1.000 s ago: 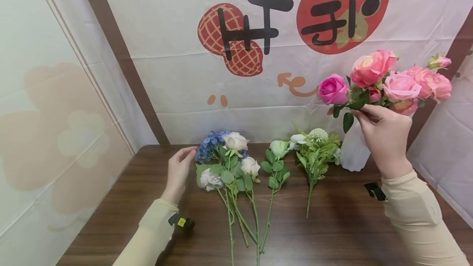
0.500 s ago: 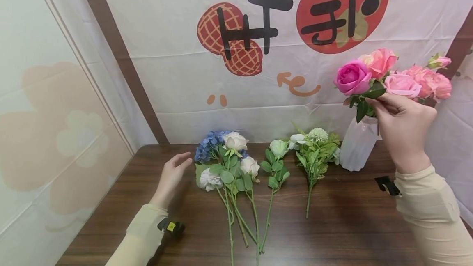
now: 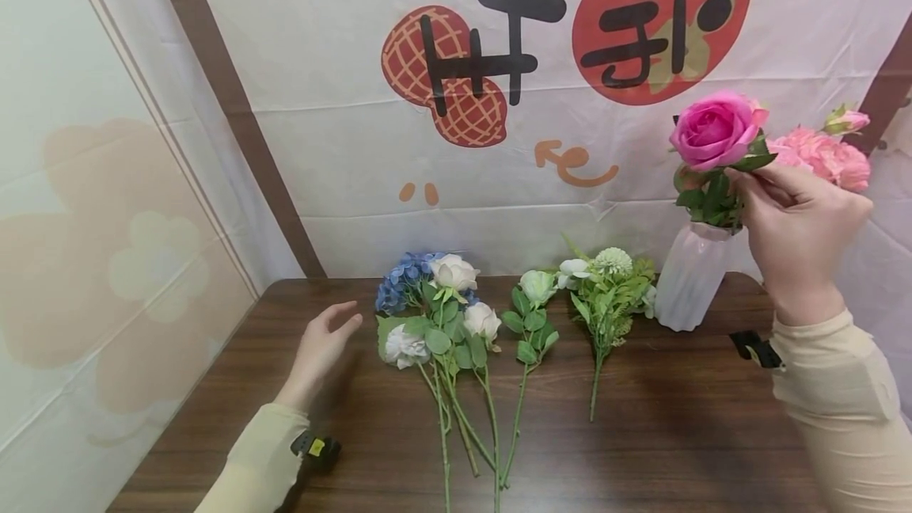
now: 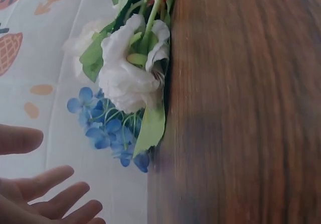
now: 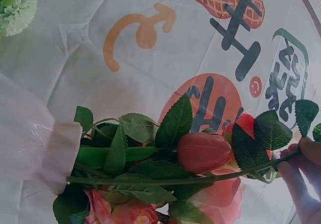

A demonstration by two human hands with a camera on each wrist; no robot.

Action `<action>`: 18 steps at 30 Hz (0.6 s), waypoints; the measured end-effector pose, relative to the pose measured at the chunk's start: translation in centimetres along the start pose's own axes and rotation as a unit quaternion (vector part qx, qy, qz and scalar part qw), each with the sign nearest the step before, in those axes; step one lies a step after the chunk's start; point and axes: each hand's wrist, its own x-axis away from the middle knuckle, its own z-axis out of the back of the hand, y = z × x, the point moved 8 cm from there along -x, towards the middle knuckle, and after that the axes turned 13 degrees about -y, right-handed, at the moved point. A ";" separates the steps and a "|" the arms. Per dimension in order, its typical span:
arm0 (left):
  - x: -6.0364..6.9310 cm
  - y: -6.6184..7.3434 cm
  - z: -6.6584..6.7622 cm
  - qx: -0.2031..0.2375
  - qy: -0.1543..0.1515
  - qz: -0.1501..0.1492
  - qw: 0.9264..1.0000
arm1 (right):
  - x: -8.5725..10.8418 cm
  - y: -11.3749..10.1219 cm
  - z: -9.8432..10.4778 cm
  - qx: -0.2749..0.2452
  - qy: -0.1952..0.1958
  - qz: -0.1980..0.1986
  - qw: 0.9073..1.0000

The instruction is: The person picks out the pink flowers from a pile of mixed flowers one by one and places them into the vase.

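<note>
My right hand (image 3: 805, 232) pinches the stem of a magenta rose (image 3: 715, 133) just below its bloom, above a white fluted vase (image 3: 685, 279). In the right wrist view that green stem (image 5: 150, 181) stretches from the fingertips to the vase mouth; whether its end is inside the rim I cannot tell. Coral and pink flowers (image 3: 830, 155) stand in the vase, partly hidden by the hand. My left hand (image 3: 319, 351), fingers loosely extended and holding nothing, hovers left of a blue hydrangea (image 3: 402, 279), apart from it.
On the brown table (image 3: 641, 457) lie white roses (image 3: 454, 272) with crossed stems, a pale green rose (image 3: 537, 287) and a leafy green spray (image 3: 604, 307). A printed cloth (image 3: 321, 157) hangs behind the table.
My right hand has carried the magenta rose rightward, from beside the bouquet to above the vase. The left hand has drawn back from the hydrangea, down and to the left.
</note>
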 end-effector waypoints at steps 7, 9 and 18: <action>1.1 0.1 1.1 -0.058 0.035 -0.007 0.998 | 0.0 0.1 0.1 -0.007 0.034 0.008 0.999; 1.4 0.1 1.4 -0.065 0.041 -0.008 0.997 | -0.1 0.2 0.1 -0.004 0.041 0.007 0.999; 2.4 -0.5 2.7 -0.079 0.068 -0.004 0.995 | 0.0 1.2 0.5 -0.008 0.074 0.000 0.997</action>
